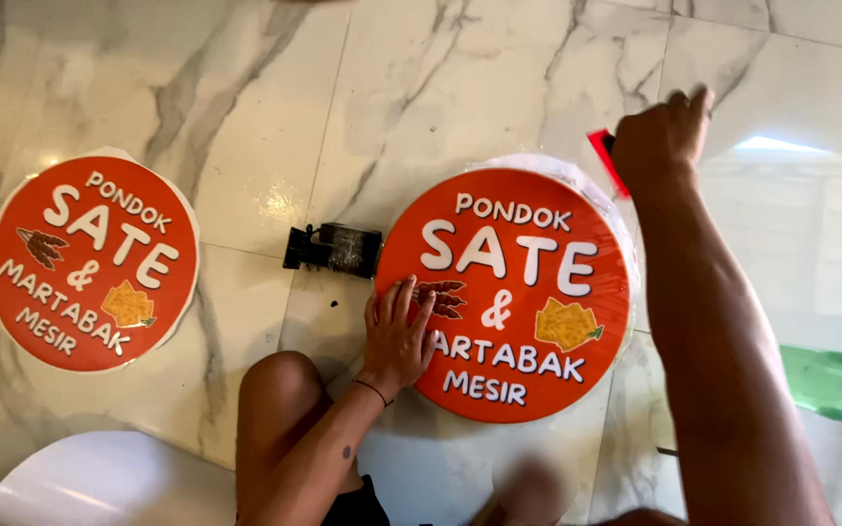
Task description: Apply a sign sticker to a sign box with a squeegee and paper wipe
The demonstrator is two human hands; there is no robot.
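1. Head view: round orange sign disc [506, 292] lies flat on marble floor [265, 117], straight ahead of the knees.
2. Left hand [398, 336] rests flat, fingers spread, on the disc's near-left edge.
3. Right hand [660, 136] grips a red squeegee [604, 161] at the disc's far-right rim.
4. Second orange disc [92, 261] lies well apart, left.

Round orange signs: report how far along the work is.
One round orange sign lies flat on the marble floor, untouched, apparently finished. The second sign is in hand: left hand presses its edge, right hand holds a red tool at its rim, where film shows beyond it.
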